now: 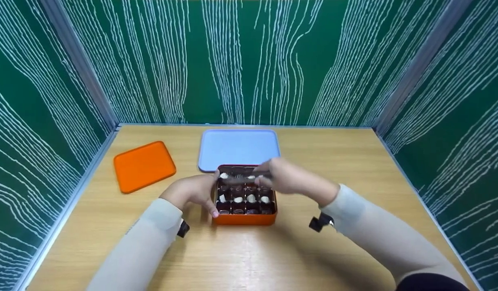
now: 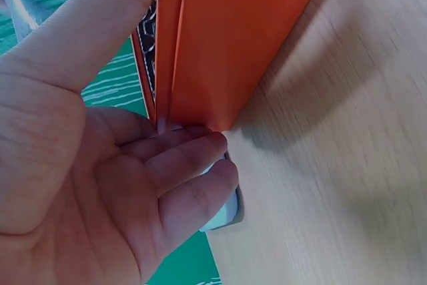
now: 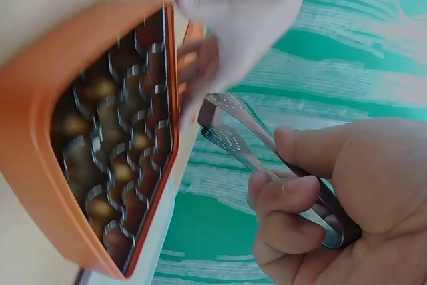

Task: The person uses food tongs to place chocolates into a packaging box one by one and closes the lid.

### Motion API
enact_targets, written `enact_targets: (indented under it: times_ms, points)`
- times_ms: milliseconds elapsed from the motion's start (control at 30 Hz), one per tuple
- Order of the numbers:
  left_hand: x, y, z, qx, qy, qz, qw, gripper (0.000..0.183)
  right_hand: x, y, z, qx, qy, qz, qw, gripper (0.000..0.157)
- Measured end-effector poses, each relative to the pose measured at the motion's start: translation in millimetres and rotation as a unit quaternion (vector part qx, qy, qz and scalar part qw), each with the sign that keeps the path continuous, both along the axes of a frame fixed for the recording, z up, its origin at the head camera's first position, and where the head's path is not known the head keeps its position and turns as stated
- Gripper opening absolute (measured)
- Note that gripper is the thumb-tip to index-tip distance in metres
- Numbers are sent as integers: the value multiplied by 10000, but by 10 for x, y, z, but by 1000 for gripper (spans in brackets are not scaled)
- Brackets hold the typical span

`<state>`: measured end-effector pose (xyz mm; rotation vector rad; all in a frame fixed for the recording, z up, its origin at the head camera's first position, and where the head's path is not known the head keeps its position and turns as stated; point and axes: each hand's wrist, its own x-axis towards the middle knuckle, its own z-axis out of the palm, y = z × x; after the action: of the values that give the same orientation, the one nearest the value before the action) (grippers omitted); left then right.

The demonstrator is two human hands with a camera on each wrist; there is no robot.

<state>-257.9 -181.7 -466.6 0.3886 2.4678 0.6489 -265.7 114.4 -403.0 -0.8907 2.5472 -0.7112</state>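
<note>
An orange box [image 1: 245, 219] holds rows of dark and white-topped chocolates [image 1: 251, 199] in a divided insert. Along the box's left side, my left hand [image 1: 196, 190] grips it, thumb by the near corner and fingers toward the far corner. In the left wrist view, the thumb lies at the rim beside the orange wall [image 2: 227, 38]. Over the box's far rows, my right hand [image 1: 283, 176] holds metal tongs [image 3: 230, 141] with perforated ends. Between the tong tips is a small dark brown piece [image 3: 208, 110], seemingly a chocolate.
A light blue tray [image 1: 241, 147] lies just behind the box. To the left is a flat orange lid or tray [image 1: 144, 166]. Green walls with white streaks [image 1: 216, 60] surround the wooden table [image 1: 334, 161] at the back and sides.
</note>
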Motion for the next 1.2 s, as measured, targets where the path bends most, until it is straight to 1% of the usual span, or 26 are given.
enact_targets:
  times_ms: [133,233,267,333,467,633,833,967,1100,1200]
  points:
    - [-7,-31,-4,76,-30,14,10000,155,186,8,-56,-38,251,557,9981,22]
    - [-13,-37,-13,191,-36,53,9998,153,252,12,-98,-52,595,923,9939,21]
    - [-16,-39,-17,215,-32,69,9997,152,268,12,-114,-66,636,980,9931,22]
    - [-21,-40,-26,249,-40,91,9996,151,294,7,-145,-36,643,1002,9929,26]
    - [-17,-46,-26,212,1,88,9997,150,319,-30,-216,11,507,1015,9935,32]
    - [5,-59,-8,135,60,46,9999,152,320,-102,-257,100,416,1006,9940,32]
    - [32,-57,1,78,-12,121,9999,156,327,-185,-285,253,431,961,9941,26]
    - [43,-54,2,82,-39,107,9999,157,329,-211,-304,344,408,899,9945,29]
    - [48,-57,13,182,-126,191,9996,158,324,-220,-309,399,454,904,9941,31]
    - [52,-60,29,236,-185,242,9993,158,310,-194,-293,338,422,883,9946,36]
